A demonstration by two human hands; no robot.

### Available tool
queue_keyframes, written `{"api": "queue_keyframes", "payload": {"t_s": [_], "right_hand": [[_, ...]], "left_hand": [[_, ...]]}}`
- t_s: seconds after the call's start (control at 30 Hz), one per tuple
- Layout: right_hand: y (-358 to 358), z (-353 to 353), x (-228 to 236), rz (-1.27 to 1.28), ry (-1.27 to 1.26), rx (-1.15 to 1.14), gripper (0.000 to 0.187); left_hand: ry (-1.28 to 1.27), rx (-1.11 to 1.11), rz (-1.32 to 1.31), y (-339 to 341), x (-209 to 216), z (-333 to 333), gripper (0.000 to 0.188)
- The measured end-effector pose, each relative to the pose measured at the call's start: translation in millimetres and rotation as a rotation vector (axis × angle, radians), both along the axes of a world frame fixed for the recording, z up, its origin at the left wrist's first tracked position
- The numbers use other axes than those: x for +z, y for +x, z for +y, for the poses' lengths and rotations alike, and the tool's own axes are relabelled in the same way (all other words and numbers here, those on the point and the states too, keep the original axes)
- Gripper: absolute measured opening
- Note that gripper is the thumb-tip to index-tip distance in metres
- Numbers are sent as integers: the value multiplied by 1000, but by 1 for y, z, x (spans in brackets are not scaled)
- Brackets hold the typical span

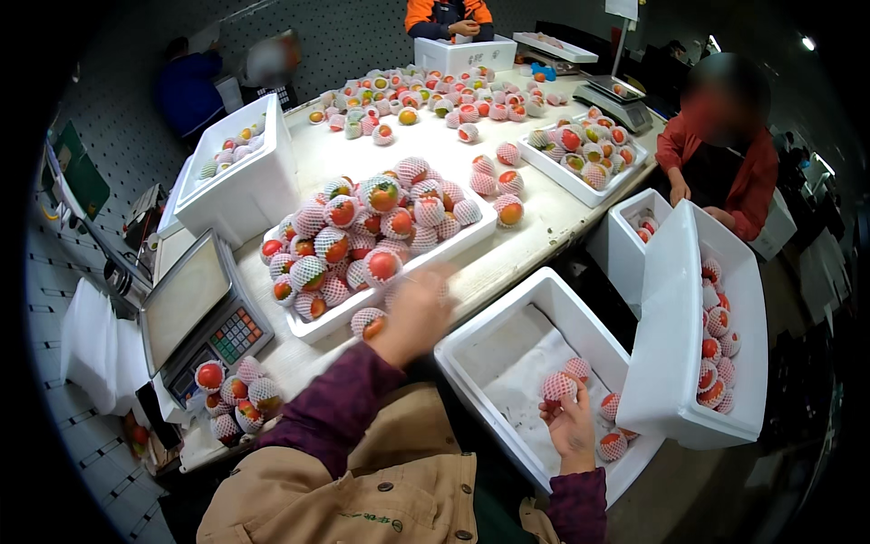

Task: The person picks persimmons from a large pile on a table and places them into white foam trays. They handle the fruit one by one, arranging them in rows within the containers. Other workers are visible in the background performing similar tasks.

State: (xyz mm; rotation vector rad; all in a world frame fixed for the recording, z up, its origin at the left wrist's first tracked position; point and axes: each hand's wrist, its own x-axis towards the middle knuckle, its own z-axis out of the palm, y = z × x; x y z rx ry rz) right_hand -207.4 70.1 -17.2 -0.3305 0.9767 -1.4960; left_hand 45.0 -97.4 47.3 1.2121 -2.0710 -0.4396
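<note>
My right hand (571,428) is inside an open white foam box (494,349), its fingers closed on a red tomato (558,387) in a pink foam net. A second netted tomato (577,367) lies right beyond it, and a few more (612,444) sit along the box's right side. My left hand (417,315) is smeared by motion over the near edge of a white foam tray (340,319). Whether it holds anything does not show. Red and greenish tomatoes (343,210) in white or pink nets are heaped in that tray. One netted tomato (368,323) rests at its near edge.
A digital scale (237,335) stands at left, with netted tomatoes (237,399) before it. Tall foam box (240,195) and fruit tray (580,186) flank the table (381,159). A tilted foam box (666,335) adjoins mine. Co-workers (725,172) stand right and at the far end.
</note>
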Motion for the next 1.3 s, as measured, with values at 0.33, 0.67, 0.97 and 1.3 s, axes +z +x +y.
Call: {"api": "queue_keyframes", "payload": {"t_s": [0.33,0.67,0.97,1.3], "right_hand": [[-16,18,-15,719,173,-44,26],[-11,15,-31,648,188,-330,12],[-19,16,-31,554,63,-347,13],[-14,17,-33,619,0,-289,18]], "left_hand": [[446,-653,347,-146,-92,87,52],[1570,-454,1062,-143,-85,81,34],[1672,-420,1166,-144,-85,74,34],[994,-486,654,-152,-90,87,38]]}}
